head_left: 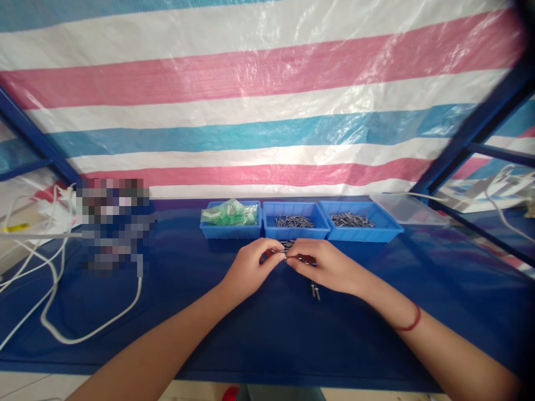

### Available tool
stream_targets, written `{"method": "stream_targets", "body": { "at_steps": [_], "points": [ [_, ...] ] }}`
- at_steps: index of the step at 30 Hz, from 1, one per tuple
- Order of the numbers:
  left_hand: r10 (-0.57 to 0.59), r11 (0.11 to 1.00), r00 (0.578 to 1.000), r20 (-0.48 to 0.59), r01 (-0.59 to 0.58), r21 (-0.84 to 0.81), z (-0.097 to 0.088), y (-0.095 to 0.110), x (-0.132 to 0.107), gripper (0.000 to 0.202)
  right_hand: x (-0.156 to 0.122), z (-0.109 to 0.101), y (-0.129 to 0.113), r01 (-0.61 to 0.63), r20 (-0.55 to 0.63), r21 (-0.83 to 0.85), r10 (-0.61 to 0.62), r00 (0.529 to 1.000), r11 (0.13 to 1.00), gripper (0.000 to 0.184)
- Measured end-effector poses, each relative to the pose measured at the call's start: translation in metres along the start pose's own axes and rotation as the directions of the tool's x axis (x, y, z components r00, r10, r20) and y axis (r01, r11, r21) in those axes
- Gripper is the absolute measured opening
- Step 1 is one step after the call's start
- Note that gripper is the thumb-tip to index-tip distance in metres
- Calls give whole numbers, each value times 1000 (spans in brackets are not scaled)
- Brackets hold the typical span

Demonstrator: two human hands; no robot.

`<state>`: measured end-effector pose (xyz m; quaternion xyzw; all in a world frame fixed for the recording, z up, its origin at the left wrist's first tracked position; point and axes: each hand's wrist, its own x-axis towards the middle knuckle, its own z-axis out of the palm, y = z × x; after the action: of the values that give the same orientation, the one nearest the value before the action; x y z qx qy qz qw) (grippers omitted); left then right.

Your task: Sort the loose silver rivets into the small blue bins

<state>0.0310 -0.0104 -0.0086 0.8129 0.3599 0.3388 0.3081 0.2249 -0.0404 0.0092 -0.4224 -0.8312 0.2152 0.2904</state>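
Observation:
My left hand (254, 266) and my right hand (332, 265) meet over the blue table, in front of the middle bin. Thumb and fingers of both are pinched together around a small metal screw (286, 257), mostly covered by the fingertips. More thin metal pieces show under the right hand's curled fingers, too small to make out fully. Just behind the fingertips lie several loose screws (287, 244), partly hidden. Two screws (315, 291) rest on the table below my right hand.
Three blue bins stand in a row: the left bin (229, 231) holds green-printed plastic bags, the middle bin (296, 232) and right bin (363, 234) hold many screws. A clear plastic lid (412, 210) lies at right. White cables (96, 332) loop across the left side. Striped sheeting (251, 128) hangs behind.

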Motion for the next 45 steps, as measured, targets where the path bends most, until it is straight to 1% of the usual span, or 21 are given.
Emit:
{"method": "stream_targets", "body": {
  "at_steps": [2, 5, 10, 13, 16, 20, 23, 26, 29, 31, 32, 34, 35, 36, 38, 39, 41, 42, 43, 44, 45],
  "points": [
    [-62, 993, 997, -42, 57, -107, 3, 0, 0, 17, 1, 2, 1, -24, -18, 26, 25, 1000, 999, 15],
    [-120, 966, 992, -49, 105, -237, 5, -1, 0, 17, 1, 4, 2, -61, -33, 61, 64, 997, 996, 12],
    [-143, 950, 989, -30, 129, -283, 4, -2, 0, 17, 0, 6, 1, -66, -22, 109, 69, 997, 992, 12],
    [-140, 951, 990, -25, 128, -280, 4, -3, 0, 18, 0, 7, -1, -65, -16, 144, 68, 998, 987, 14],
    [-133, 955, 991, -25, 121, -271, 4, -4, 0, 18, 2, 9, -1, -80, -43, 169, 88, 995, 982, 13],
    [-110, 962, 994, -19, 101, -252, 1, -6, 1, 18, 3, 11, 4, -96, -136, 176, 121, 983, 980, 12],
    [-88, 976, 996, -10, 85, -202, -2, -5, 2, 18, 2, 10, 6, -94, -207, 185, 132, 969, 978, 14],
    [-63, 991, 998, 4, 63, -120, -2, -3, 2, 18, 1, 5, 3, -84, -224, 204, 130, 966, 975, 18],
    [-14, 999, 999, 50, 15, -37, -2, -1, 1, 18, -1, -7, -1, -87, -257, 164, 128, 958, 983, 23],
    [37, 999, 996, 78, -39, 32, -3, -1, 0, 21, -4, -21, 4, -138, -357, 103, 166, 919, 985, 24],
    [64, 995, 994, 89, -70, 77, -3, -1, 0, 22, -6, -29, 10, -186, -428, 65, 196, 882, 980, 24],
    [103, 975, 989, 102, -120, 185, -6, -2, 0, 21, -10, -47, 27, -325, -579, -48, 239, 779, 944, 22],
    [112, 961, 988, 102, -133, 242, -7, -3, 1, 21, -13, -56, 37, -409, -634, -122, 246, 733, 904, 21],
    [114, 945, 988, 104, -140, 296, -8, -4, 2, 22, -15, -63, 46, -480, -661, -205, 240, 711, 853, 20],
    [104, 912, 989, 108, -139, 386, -9, -7, 3, 26, -20, -76, 58, -539, -668, -340, 206, 715, 771, 23],
    [96, 897, 988, 117, -137, 421, -9, -8, 3, 28, -22, -80, 59, -541, -655, -373, 200, 729, 754, 26],
    [79, 869, 986, 148, -141, 474, -8, -10, 2, 33, -25, -81, 51, -487, -567, -361, 228, 792, 795, 31],
    [74, 856, 984, 165, -148, 496, -7, -10, 1, 35, -27, -79, 43, -446, -484, -324, 259, 836, 835, 32],
    [73, 843, 981, 180, -157, 514, -7, -10, 1, 36, -29, -75, 33, -395, -362, -275, 286, 887, 876, 34],
    [75, 832, 978, 193, -168, 529, -6, -11, 1, 36, -30, -69, 24, -361, -236, -232, 307, 922, 903, 37],
    [79, 823, 976, 201, -178, 540, -6, -11, 1, 35, -32, -63, 15, -358, -129, -213, 337, 933, 909, 42]
  ]
}}
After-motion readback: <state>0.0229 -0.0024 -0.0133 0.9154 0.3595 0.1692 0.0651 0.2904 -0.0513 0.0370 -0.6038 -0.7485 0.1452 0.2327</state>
